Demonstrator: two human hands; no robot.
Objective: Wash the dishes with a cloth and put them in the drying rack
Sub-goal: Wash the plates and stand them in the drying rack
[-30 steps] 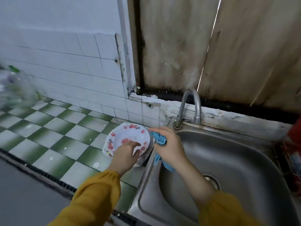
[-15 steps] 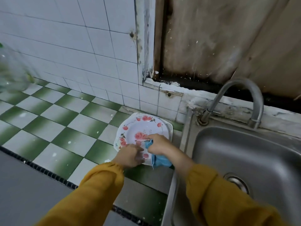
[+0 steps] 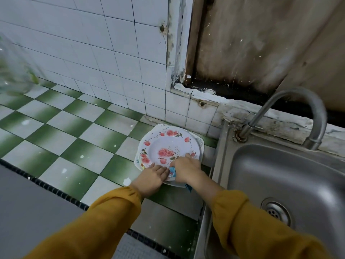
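Your plate [image 3: 168, 144] is white and scalloped, with pink-red roses in its middle and round its rim. It lies face up on the green-and-white tiled counter [image 3: 74, 146], at 9 o'clock of the steel sink [image 3: 280, 174], stacked on another plate [image 3: 200, 142] whose edge peeks out at 3 o'clock. Your left hand [image 3: 152, 175] rests on the rim at 7 o'clock, fingers laid fairly straight. Your right hand [image 3: 186, 168], at 5 o'clock, curls over the blue cloth [image 3: 173, 171], pressing it onto the plate.
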